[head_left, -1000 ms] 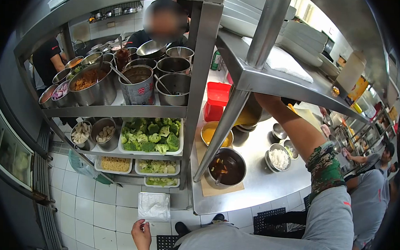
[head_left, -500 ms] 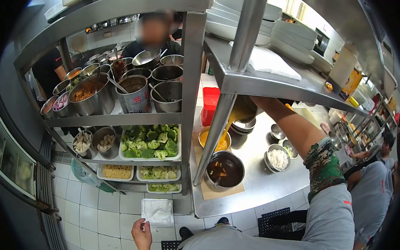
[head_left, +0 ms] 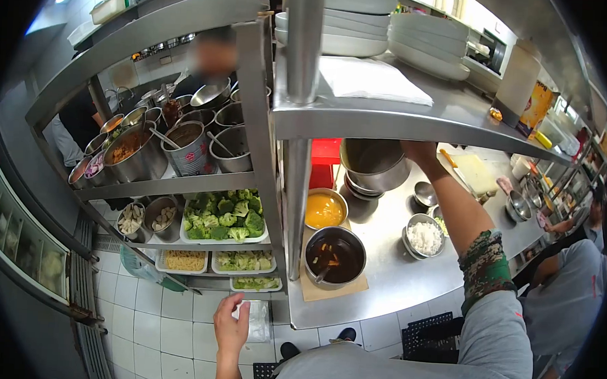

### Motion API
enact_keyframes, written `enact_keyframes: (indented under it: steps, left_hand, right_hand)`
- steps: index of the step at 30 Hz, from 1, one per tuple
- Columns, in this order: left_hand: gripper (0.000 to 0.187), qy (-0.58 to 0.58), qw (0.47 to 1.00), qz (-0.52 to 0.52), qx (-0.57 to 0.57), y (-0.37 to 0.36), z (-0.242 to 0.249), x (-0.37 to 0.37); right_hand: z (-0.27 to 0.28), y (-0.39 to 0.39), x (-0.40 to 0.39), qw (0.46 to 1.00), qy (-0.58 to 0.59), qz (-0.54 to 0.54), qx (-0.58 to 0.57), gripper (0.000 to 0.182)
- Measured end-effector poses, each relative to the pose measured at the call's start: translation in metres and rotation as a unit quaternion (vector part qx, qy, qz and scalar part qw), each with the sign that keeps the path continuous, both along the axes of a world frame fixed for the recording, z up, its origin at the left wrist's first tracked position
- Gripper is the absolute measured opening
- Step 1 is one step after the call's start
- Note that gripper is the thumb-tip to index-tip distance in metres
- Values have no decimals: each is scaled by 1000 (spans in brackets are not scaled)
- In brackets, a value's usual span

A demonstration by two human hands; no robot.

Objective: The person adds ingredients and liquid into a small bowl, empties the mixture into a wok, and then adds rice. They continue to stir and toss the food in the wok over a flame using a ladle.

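My right hand (head_left: 419, 150) grips the rim side of a steel pot (head_left: 389, 176) beneath the shelf; the shelf edge hides part of the fingers. The pot is tilted, its wide mouth toward me, over stacked metal bowls (head_left: 363, 192). Just left of it, a bowl of egg-yellow liquid (head_left: 325, 209) stands on the counter. Nearer me is a pot of dark liquid (head_left: 337, 259) with orange-brown pieces and a utensil in it. My left hand (head_left: 232, 325) hangs over the floor, fingers apart and holding nothing, in front of a flat white package (head_left: 260, 320).
A steel shelf (head_left: 387, 125) with stacked white plates (head_left: 344, 42) crosses above the counter (head_left: 408, 282). White rice (head_left: 424, 237) fills a bowl at right. The left rack holds sauce pots and broccoli (head_left: 224, 214). Another person (head_left: 563, 289) stands at right.
The stream of yellow liquid into the bowl has stopped, and the pot has tipped back and shifted right. My left hand has risen slightly, with its fingers more spread. The view has shifted.
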State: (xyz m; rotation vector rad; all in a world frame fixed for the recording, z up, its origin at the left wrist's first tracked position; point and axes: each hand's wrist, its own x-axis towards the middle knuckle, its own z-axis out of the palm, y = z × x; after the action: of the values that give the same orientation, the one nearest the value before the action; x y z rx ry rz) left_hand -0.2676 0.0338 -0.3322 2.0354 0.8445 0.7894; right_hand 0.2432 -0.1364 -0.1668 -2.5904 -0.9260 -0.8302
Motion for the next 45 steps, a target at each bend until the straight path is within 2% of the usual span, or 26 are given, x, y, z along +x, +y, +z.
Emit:
enact_keyframes:
  steps: [1, 2, 3, 4, 7, 10, 12, 13, 14, 15, 16, 20, 21, 22, 23, 27, 29, 31, 32, 34, 38, 40, 41, 43, 44, 45]
  left_hand:
    - [19, -18, 1000, -12, 7, 0, 12, 11]
    - [20, -35, 999, -23, 14, -1, 23, 22]
    - [22, -45, 998, -32, 7, -2, 34, 33]
    - [22, -41, 999, -32, 10, -2, 45, 47]
    - [32, -83, 995, -52, 14, -7, 73, 92]
    - [43, -138, 983, -50, 106, -17, 92, 141]
    - [51, -150, 985, -55, 70, -23, 95, 170]
    - [46, -224, 973, -36, -46, -25, 87, 183]
    - [46, -223, 973, -43, -43, -28, 84, 187]
    - [42, -238, 969, -5, -67, -29, 81, 189]
    - [37, -253, 963, 34, -92, -30, 77, 191]
    - [28, -270, 959, 66, -54, -32, 75, 196]
    - [27, -274, 957, 80, -46, -32, 73, 197]
    - [25, -277, 955, 94, -38, -32, 72, 198]
    - [24, -276, 955, 98, -36, -32, 73, 199]
    - [22, -279, 956, 92, -18, -30, 72, 197]
    - [21, -279, 956, 89, -14, -30, 71, 196]
    - [18, -294, 951, 87, -29, -29, 69, 197]
    - [18, -283, 954, 92, -31, -31, 72, 197]
    - [17, -266, 957, 115, -7, -36, 77, 200]
    - [16, -293, 951, 94, -16, -31, 72, 199]
    - [16, -311, 944, 104, -26, -32, 70, 203]
    - [16, -312, 944, 103, -15, -29, 67, 201]
    - [18, -316, 944, 95, -3, -23, 63, 199]
    - [18, -318, 944, 85, -12, -21, 61, 199]
    - [18, -325, 942, 81, -12, -20, 59, 200]
  right_hand:
    - [-4, -7, 5, 989, 141, -37, -2, 20]
    - [-8, -13, 4, 989, 146, -35, 0, 20]
    - [-14, -22, 1, 941, 313, -29, 125, 22]
    - [-21, -31, -2, 850, 466, -22, 244, 23]
    - [-46, -45, -5, 763, 551, 58, 334, 22]
    - [-69, -52, -6, 663, 611, 129, 413, 23]
    - [-77, -59, 2, 640, 618, 130, 438, 22]
    - [-81, -65, 10, 640, 608, 137, 449, 25]
    - [-81, -70, 15, 641, 598, 143, 460, 27]
    - [-77, -80, 19, 613, 586, 160, 505, 23]
    - [-79, -87, 29, 612, 583, 157, 511, 23]
    - [-111, -114, 92, 700, 456, 143, 530, 25]
    - [-108, -115, 98, 727, 456, 65, 508, 26]
    - [-99, -114, 100, 746, 459, -12, 482, 27]
    - [-119, -111, 121, 779, 437, -30, 448, 30]
    - [-230, -82, 216, 925, 265, -59, 265, 43]
    - [-240, -67, 216, 963, 172, -73, 192, 50]
    - [-252, -64, 215, 920, 270, -144, 246, 48]
    - [-237, -68, 190, 860, 362, -213, 289, 47]
    - [-224, -82, 166, 862, 404, -180, 249, 43]
    - [-217, -119, 142, 773, 487, 2, 407, 26]
    - [-210, -173, 130, 892, 315, -20, 324, 24]
    - [-204, -206, 112, 918, 217, 13, 332, 24]
    - [-181, -258, 61, 901, 248, -48, 354, 25]
    - [-174, -277, 35, 841, 370, -142, 369, 26]
    - [-191, -290, 10, 812, 423, -167, 365, 27]
